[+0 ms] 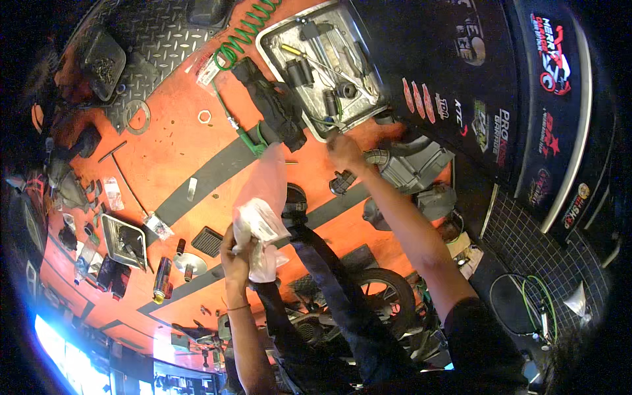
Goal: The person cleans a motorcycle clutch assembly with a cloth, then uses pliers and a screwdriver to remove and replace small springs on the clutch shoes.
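The bag (262, 220) is located in the left hand (236, 255), held above the orange floor (187, 158) and in front of the dark-clad legs (329, 270). It is made of thin, translucent pale film, crumpled in the middle and spread out at its upper end. Low weight and a soft, limp body are to be expected. The film is likely to be slippery and easily torn, so pinching at a single point is best avoided. A secure hold should be obtained where the film is bunched, with the loose upper end left unloaded. Whether anything is contained in the bag cannot be told.

The hands are set well apart. The left hand is closed around the bunched part of the bag, with the fingers partly hidden by the film. The right hand (347, 157) is extended to the near corner of the metal tray (280, 41), with the fingers curled. Whether a tool is gripped there, or the rim merely touched, cannot be told, as the fingertips are blurred against dark items.

Sockets and other tools (299, 72) are laid in the tray. A black roll (273, 105) is placed along its left side, and a grey housing (415, 164) is positioned beside the right forearm.
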A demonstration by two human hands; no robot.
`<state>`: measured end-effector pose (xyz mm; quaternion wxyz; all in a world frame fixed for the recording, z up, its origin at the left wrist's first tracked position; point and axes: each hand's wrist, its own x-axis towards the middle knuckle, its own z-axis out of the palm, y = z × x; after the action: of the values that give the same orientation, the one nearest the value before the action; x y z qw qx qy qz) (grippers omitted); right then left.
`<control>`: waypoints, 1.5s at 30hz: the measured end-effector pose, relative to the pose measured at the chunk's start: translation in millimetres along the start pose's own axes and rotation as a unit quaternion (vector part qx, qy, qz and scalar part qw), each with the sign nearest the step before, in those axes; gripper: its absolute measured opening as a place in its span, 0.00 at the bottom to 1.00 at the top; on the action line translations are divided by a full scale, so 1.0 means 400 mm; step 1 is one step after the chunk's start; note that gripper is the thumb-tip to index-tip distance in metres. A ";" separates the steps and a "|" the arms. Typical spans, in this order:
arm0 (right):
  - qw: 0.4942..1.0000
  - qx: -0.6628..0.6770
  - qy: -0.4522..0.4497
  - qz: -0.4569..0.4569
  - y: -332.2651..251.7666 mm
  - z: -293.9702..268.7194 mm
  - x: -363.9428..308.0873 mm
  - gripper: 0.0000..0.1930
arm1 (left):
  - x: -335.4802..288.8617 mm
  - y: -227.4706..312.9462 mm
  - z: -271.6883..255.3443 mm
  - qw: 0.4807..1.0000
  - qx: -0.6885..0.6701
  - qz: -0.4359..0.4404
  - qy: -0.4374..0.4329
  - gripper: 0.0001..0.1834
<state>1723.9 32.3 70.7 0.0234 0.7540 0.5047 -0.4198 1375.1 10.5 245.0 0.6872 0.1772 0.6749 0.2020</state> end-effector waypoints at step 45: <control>0.947 -0.169 -0.158 -0.223 -1.034 -0.147 -1.122 0.20 | -1.664 -0.681 -0.756 0.845 -0.316 -0.132 0.411 0.19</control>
<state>1374.8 -71.2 564.1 0.1358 0.5307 0.7137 -0.4366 1078.3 -575.3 666.1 0.3861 -0.2401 0.8120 0.3661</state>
